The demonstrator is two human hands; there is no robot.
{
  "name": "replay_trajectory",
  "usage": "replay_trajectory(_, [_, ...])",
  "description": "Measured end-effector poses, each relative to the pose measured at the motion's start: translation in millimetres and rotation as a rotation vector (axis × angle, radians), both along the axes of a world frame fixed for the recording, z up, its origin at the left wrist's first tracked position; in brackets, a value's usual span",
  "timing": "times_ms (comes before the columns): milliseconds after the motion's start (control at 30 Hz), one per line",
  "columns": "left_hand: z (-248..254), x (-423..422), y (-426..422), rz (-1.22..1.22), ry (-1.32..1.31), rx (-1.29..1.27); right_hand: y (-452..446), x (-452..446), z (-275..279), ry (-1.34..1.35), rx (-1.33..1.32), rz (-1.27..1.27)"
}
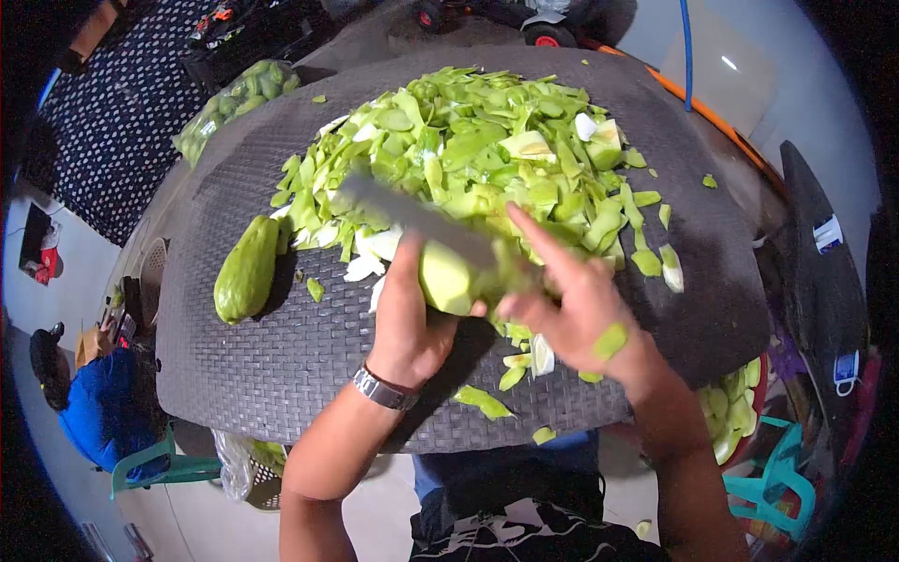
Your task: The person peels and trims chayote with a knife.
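My left hand [407,328], with a metal-band watch at the wrist, is closed around a pale, partly peeled chayote [448,283]. Against its far side lies the broad grey blade of a knife [421,220], smeared by motion. My right hand [581,309] grips the knife at the handle end, its index finger stretched along the blade; the handle itself is mostly hidden. A scrap of green peel [611,341] sticks near my right wrist. Beyond both hands spreads a big heap of green peelings [468,140]. One whole unpeeled chayote [245,270] rests at the left on the woven tabletop [215,365].
A clear bag of chayotes [239,101] stands past the table's far left edge. Below the right edge is a red-rimmed basin [757,398] holding pale green pieces. Teal chairs [782,478] flank the table. A person in blue [112,407] is at the far left.
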State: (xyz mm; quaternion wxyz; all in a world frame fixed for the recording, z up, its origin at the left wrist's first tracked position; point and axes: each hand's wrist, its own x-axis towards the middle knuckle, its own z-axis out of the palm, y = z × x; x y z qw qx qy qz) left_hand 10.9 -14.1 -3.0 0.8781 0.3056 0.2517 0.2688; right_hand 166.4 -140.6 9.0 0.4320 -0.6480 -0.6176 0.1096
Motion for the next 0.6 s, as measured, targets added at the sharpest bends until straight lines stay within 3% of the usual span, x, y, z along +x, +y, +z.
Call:
replay_trajectory(100, [5.8,-0.1,-6.2,-0.072,-0.094,-0.017,-0.6,-10.5,2.2,-0.311,0.078,0.076])
replay_trajectory(200, [-5.7,-2.7,-3.0,-0.122,-0.164,0.005,-4.7,-15.4,2.5,-0.261,-0.108,0.107])
replay_trajectory(233, [-12.8,-3.4,-0.5,-0.142,-0.21,-0.022,-1.9,-14.5,-2.3,-0.354,0.015,0.093])
replay_trajectory(333, [-6.8,-1.1,-3.0,-0.099,-0.05,0.069,-0.2,-12.9,-2.6,-0.335,0.021,0.081])
replay_trajectory(433, [-6.9,-0.6,-3.5,-0.078,-0.07,0.04,-1.9,-8.9,-1.3,-0.28,-0.118,0.087])
replay_trajectory(600, [-3.0,2.4,-5.5,-0.072,0.007,0.094,-1.8,-2.3,4.2,-0.313,-0.061,0.08])
